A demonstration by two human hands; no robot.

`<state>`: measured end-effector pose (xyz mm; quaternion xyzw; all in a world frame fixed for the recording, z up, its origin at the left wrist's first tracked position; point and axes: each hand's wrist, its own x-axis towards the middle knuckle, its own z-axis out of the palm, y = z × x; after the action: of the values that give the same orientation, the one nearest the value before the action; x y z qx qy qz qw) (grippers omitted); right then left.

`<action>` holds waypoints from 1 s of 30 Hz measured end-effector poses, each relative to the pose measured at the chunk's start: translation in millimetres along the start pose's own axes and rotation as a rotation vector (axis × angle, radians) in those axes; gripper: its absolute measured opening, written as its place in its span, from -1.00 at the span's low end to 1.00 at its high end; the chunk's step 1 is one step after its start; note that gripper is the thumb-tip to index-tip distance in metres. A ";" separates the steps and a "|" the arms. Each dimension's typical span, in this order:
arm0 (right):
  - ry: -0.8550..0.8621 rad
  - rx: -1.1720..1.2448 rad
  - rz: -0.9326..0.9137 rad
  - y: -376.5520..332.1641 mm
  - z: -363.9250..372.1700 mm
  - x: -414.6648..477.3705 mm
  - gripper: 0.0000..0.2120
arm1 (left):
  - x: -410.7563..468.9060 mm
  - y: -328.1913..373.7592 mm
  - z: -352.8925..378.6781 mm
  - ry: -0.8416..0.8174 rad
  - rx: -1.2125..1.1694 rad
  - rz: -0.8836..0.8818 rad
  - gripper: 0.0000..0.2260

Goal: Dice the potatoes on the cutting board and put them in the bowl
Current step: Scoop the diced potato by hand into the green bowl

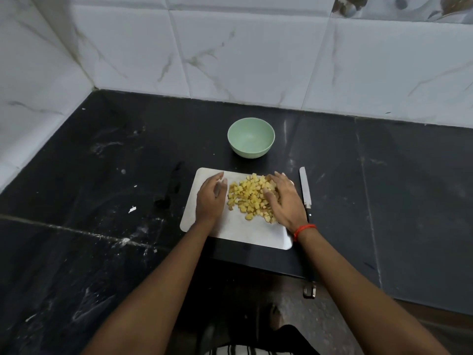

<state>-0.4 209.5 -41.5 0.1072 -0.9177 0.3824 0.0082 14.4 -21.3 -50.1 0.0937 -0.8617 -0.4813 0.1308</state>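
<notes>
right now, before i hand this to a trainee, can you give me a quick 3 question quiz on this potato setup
1. True or false: the green bowl is empty.
2. The knife lies: A on the cutting board, B on the counter to its right, C in the bowl.
3. Fill in: the left hand and right hand flank the pile of diced ____.

Key: 1 true; 2 B; 3 potatoes.

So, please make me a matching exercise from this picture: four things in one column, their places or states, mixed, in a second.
1 bowl
2 knife
3 potato cubes
4 red thread

A heaped on the cutting board
B empty, beyond the board
C tied round a wrist
D flat on the counter, right of the board

Pairs: 1-B, 2-D, 3-A, 4-C
</notes>
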 end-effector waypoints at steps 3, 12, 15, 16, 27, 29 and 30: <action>-0.074 -0.024 -0.045 5.5 5.6 15.7 -0.40 | 10.6 -4.8 8.3 -0.074 0.036 0.024 -0.52; -0.129 -0.133 -0.160 18.1 14.2 22.5 -0.38 | 6.7 -18.0 15.7 -0.106 0.038 0.169 -0.55; -0.103 -0.141 -0.164 13.3 17.6 21.6 -0.37 | 6.6 -16.7 14.4 -0.090 -0.017 0.169 -0.58; -0.091 -0.128 -0.157 10.1 18.7 20.7 -0.37 | 6.2 -15.8 14.0 -0.073 -0.045 0.156 -0.59; -0.156 -0.055 -0.108 -34.5 44.2 7.8 -0.39 | 10.1 -14.0 8.1 0.168 -0.433 -0.085 -0.50; -0.174 -0.021 -0.107 -40.3 48.3 7.1 -0.44 | 9.5 -14.9 8.2 0.166 -0.420 -0.080 -0.50; -0.153 0.032 -0.094 -41.9 47.5 8.2 -0.49 | 9.0 -15.7 8.5 0.161 -0.410 -0.078 -0.50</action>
<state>3.2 145.8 -45.0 0.1790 -0.9034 0.3870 -0.0455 3.7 -25.2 -66.5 0.1368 -0.7283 -0.6420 0.1968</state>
